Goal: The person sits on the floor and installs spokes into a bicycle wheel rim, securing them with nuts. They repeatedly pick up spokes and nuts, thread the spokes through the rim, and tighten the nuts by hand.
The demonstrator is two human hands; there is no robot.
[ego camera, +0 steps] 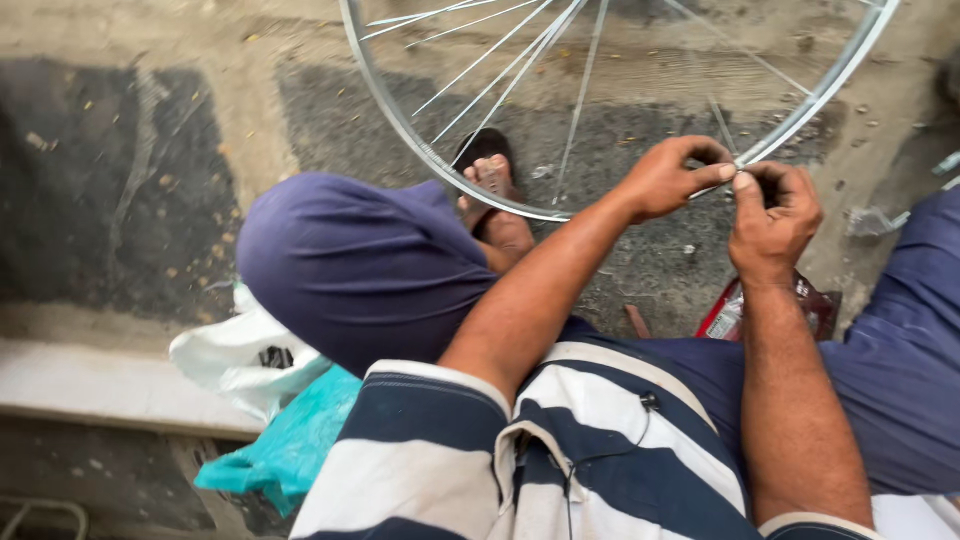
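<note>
Person is sitting low w/ a bare bicycle wheel rim (430, 155) standing upright in front of the knees, its lower arc resting near a sandalled foot (492, 175), prob. so the rim edge is sitting right at hand height. Left hand (672, 178) is pinching closed on the rim's edge at the lower right, thumb & forefinger pressed together on something tiny there, maybe a spoke end or nipple; too small to tell. Right hand (775, 215) is curling shut just beside it, fingertips meeting the same spot, steadying it. Spokes (520, 65) are fanning up toward a hub that is cut off by the top of the frame. A red packet (722, 312) on the ground is half hidden behind the right forearm; white & teal bags (262, 395) are lying by the left knee.
</note>
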